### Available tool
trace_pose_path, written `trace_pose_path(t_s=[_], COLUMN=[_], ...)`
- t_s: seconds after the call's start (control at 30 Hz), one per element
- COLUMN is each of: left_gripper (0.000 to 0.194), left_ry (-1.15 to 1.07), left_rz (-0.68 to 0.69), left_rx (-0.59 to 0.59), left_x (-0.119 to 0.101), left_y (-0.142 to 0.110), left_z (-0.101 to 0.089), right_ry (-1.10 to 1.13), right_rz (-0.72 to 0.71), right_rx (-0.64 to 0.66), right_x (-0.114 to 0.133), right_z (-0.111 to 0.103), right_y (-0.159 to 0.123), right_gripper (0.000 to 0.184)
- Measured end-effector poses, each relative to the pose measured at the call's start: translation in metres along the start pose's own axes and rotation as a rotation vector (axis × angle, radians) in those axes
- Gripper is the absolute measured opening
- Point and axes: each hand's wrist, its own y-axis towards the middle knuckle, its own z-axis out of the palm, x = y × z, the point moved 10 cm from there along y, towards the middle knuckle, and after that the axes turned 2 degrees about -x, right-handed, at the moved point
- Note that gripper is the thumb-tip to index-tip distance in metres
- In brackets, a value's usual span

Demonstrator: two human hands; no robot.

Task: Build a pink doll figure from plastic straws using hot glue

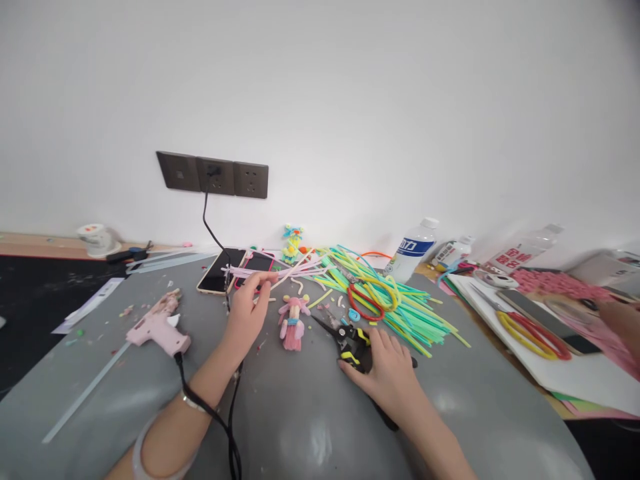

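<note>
My left hand [249, 312] reaches over the lilac pipe cleaners [303, 269]; its thumb and forefinger are apart, and whether they touch the stems I cannot tell. Under my right hand [387, 360] lie black-and-yellow pliers [354, 343], its fingers wrapped over the handles and the pointed jaws facing up and left. Between both hands a small pink pipe-cleaner doll [293, 323] with a blue band rests on the grey table. Behind the pliers, red-and-yellow-handled scissors [367, 301] lie on a spread pile of green and yellow pipe cleaners [417, 320].
On the left a pink glue gun [160, 327] lies with its black cord running below my left forearm. Phones [221, 270] lie behind my left hand. A bottle [413, 250] stands by the wall. At right, other scissors [533, 333] lie on paper, near another person's hand [620, 323].
</note>
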Motion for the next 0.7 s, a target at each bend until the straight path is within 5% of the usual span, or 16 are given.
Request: trace_pose_path(t_s=[0.13,0.27,0.5,0.7], left_gripper=[0.024,0.025,0.026,0.025], left_ry=[-0.02,-0.049,-0.028,-0.041], left_rz=[0.018,-0.005,-0.02,0.016], left_rx=[0.004,0.027,0.082,0.109], left_x=[-0.003,-0.004,-0.007,-0.008], left_y=[0.0,0.0,-0.002,-0.004], left_z=[0.001,0.003,0.007,0.011], right_ry=[0.095,0.141,-0.107,-0.081], right_rz=[-0.072,-0.085,-0.035,-0.013], right_rx=[-0.143,-0.214,-0.025,-0.007], right_x=[0.001,0.001,0.021,0.015], right_z=[-0.006,-0.016,0.003,0.008], right_y=[0.002,0.024,0.093,0.099], right_gripper=[0.054,0.033,0.017,0.016])
